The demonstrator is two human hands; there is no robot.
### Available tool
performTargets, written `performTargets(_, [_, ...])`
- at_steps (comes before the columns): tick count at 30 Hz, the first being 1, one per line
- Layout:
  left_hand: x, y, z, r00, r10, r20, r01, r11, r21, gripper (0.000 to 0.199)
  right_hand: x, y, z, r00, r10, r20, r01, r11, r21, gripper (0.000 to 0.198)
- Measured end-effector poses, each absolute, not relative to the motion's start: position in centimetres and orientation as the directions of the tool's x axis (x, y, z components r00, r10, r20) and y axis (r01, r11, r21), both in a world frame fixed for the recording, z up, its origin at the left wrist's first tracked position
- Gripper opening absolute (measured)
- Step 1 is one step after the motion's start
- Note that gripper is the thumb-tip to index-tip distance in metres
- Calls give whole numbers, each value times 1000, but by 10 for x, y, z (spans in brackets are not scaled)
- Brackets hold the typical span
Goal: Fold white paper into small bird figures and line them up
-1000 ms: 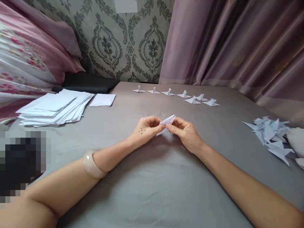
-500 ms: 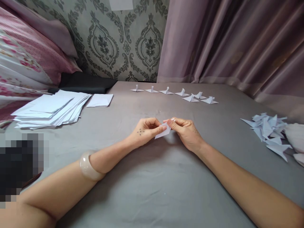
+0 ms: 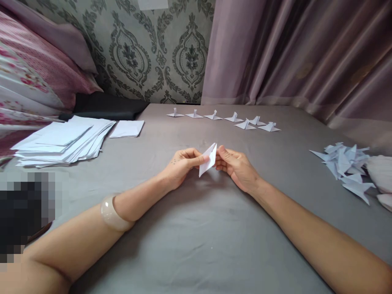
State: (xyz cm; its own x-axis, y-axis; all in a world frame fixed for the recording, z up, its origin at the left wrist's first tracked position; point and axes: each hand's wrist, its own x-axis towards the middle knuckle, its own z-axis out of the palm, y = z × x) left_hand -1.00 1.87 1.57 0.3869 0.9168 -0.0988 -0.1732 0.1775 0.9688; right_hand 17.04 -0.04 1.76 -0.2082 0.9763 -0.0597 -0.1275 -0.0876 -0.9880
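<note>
Pointed folded white paper piece (image 3: 209,162): above grey cloth-covered surface (image 3: 183,245). Left hand (image 3: 183,164): you are pinching it. Right hand (image 3: 240,168): you are holding thumb and fingers apart, contact unclear. Step: probably shaping folds; next move likely calling for a right-hand pinch.

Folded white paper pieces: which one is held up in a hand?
The held piece pinched in the left hand, unlike the standing pieces across the far side and the heaped pieces at the right.
</note>
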Motion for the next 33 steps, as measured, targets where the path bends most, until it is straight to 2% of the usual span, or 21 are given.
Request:
performTargets(4, [-11, 22, 14, 337, 931, -139, -225, 223, 949, 27, 169, -1, 17, -187, 977, -100, -11, -104, -995, 35])
performTargets(10, [-10, 22, 10, 308, 946, -102, -190, 166, 968, 30, 168, -2, 21, -190, 977, -94, -26, -101, -995, 42])
performTargets(14, [-9, 21, 10, 331, 940, -80, -146, 135, 980, 28, 164, -4, 21, -110, 992, -59, 67, -52, -996, 32])
performTargets(18, [-9, 20, 12, 341, 937, -76, -106, 119, 987, 26, 165, -3, 20, -110, 993, -44, 77, -36, -996, 27])
performTargets(23, [-12, 21, 13, 331, 939, -88, 58, 73, 996, 26, 170, 1, 20, -123, 990, -68, 110, -54, -992, 28])
performTargets(26, [-13, 23, 8, 330, 943, -44, 209, -27, 978, 26, 173, 3, 16, -61, 996, -71, 166, -60, -984, 29])
performTargets(29, [-14, 26, 2, 305, 950, 67, 353, -178, 919, 25, 174, 4, 11, -42, 999, -19, 328, -4, -945, 23])
performTargets(33, [-14, 29, -3, 326, 940, 100, 470, -253, 845, 24, 171, 0, 10, -54, 997, 60, 548, 80, -833, 9])
